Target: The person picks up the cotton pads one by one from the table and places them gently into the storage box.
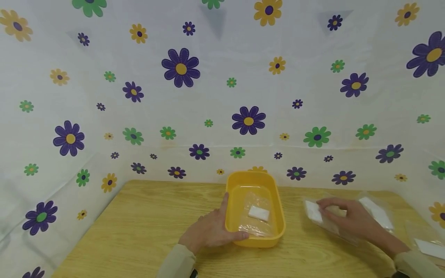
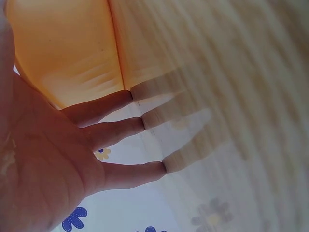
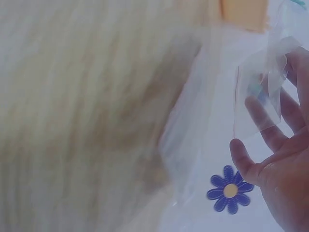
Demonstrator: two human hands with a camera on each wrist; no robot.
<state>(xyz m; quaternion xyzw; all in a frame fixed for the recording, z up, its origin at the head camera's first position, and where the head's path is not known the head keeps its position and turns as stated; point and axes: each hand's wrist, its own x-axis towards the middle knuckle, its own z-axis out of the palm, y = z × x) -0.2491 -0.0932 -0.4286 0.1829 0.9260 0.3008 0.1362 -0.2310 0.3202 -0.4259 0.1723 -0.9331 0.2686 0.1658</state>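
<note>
A yellow plastic tub [image 1: 255, 242] stands on the table, with a clear plastic bag [image 1: 255, 231] holding a white block [image 1: 259, 213] lying inside. My left hand [image 1: 210, 229] rests against its left side, thumb over the near rim. In the left wrist view the fingers of my left hand [image 2: 48, 150] are straight and spread, with fingertips at the tabletop. Right of the tub, my right hand [image 1: 351, 218] pinches another clear bag [image 1: 333, 227] with a white block [image 1: 313, 211] in it. The right wrist view shows the clear film [image 3: 253, 113] in front of my right hand's fingers.
Two more clear bags with white contents, a farther bag [image 1: 377, 212] and a nearer bag [image 1: 429, 247], lie at the table's right. The wooden table [image 1: 146, 224] ends at a flowered cloth [image 1: 215, 104] that rises behind it and along both sides.
</note>
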